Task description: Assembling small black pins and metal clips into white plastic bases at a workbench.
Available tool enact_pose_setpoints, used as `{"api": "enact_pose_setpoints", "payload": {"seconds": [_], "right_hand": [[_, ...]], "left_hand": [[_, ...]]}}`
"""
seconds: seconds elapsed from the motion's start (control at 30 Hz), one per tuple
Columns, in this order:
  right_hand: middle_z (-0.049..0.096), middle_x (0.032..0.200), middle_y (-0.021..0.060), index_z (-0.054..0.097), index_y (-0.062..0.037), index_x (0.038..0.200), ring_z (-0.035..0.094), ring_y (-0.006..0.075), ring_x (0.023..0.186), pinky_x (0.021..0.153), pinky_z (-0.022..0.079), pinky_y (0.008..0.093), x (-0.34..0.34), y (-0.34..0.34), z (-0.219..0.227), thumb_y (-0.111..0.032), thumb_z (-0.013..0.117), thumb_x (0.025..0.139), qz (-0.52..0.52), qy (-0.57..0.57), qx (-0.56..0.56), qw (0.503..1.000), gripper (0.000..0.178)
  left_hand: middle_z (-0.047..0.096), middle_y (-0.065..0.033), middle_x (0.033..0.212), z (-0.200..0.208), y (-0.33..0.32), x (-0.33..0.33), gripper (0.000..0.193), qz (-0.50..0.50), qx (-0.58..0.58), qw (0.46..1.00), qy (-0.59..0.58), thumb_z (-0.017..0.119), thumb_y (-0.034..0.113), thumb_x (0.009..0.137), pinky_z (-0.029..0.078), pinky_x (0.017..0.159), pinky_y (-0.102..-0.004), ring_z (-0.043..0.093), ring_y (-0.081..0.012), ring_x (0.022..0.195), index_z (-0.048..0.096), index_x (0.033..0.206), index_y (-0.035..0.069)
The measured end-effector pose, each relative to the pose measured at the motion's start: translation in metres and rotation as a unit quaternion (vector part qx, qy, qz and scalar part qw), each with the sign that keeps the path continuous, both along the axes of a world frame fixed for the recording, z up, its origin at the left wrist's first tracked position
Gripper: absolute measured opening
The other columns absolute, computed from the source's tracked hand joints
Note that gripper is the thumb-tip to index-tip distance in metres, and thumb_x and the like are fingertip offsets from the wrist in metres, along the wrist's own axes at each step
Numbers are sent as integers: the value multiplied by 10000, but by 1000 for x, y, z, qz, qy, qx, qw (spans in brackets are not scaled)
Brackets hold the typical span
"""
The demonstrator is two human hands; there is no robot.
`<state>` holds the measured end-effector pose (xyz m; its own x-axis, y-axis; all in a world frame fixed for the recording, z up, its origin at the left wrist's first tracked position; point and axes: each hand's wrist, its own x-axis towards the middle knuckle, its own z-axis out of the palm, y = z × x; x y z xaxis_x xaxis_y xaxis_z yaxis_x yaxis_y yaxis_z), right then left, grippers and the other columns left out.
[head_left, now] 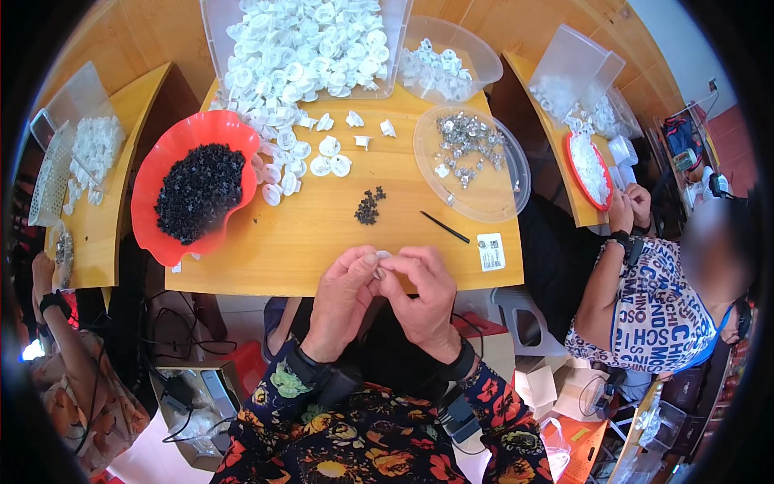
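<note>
My left hand (342,298) and my right hand (418,297) meet just off the table's front edge. Both pinch a small white plastic part (383,255), mostly covered by the fingertips. Whether a smaller piece is also between the fingers, I cannot tell. Beyond my hands lies a little heap of small black parts (370,206) on the wooden table (322,270). A thin black stick (444,227) rests to its right, near a white printed label (491,252).
At the left, a red bowl (222,129) holds many black parts. A clear bin (399,48) overflows with white plastic parts (294,60). A round clear lid (516,202) carries shiny metal pieces, before a clear tub (492,68). Co-workers sit at tables on both sides.
</note>
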<state>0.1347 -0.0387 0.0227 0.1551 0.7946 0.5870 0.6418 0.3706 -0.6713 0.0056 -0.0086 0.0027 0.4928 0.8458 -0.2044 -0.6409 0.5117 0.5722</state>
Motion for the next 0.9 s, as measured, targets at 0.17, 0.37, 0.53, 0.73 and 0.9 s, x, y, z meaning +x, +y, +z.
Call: {"api": "enact_pose_setpoints", "payload": {"seconds": [0.17, 0.37, 0.53, 0.73, 0.9], "right_hand": [[592, 818, 49, 636, -20, 868, 587, 137, 735, 651, 468, 257, -3, -1, 2, -15, 690, 802, 42, 228, -139, 963, 85], [613, 817, 19, 581, 2, 903, 579, 67, 733, 655, 473, 210, -12, -2, 7, -42, 656, 867, 87, 471, -177, 860, 94], [611, 790, 25, 557, 3, 914, 584, 65, 723, 646, 477, 202, -2, -3, 9, -57, 637, 886, 106, 487, -223, 838, 104], [618, 777, 47, 592, -18, 951, 585, 116, 680, 621, 478, 259, 15, 1, 14, -58, 638, 866, 58, 211, -147, 965, 105], [662, 888, 67, 627, -82, 951, 591, 231, 752, 666, 477, 308, 11, 8, 22, 16, 656, 767, 135, 19, -20, 990, 211]], "left_hand": [[593, -28, 962, 7, -3, 0, 159, 11, 43, 999, 28, 526, 140, 956, 463, 828, -275, 561, -95, 909, 573, 1054, 23], [582, -13, 886, 18, -4, 5, 133, 100, 195, 962, 164, 566, 109, 937, 501, 748, -249, 590, -108, 828, 594, 1027, 15], [594, -61, 891, 12, 0, -2, 231, 17, 83, 992, 92, 536, 215, 956, 486, 712, -271, 582, -141, 785, 564, 1033, -1], [603, -73, 857, 9, 7, -6, 298, -49, 4, 999, -10, 469, 269, 989, 501, 662, -272, 583, -144, 726, 557, 1037, -12], [605, -69, 892, 3, 7, -6, 278, -38, -16, 999, -36, 473, 258, 988, 502, 664, -266, 585, -132, 744, 564, 1037, 0]]}}
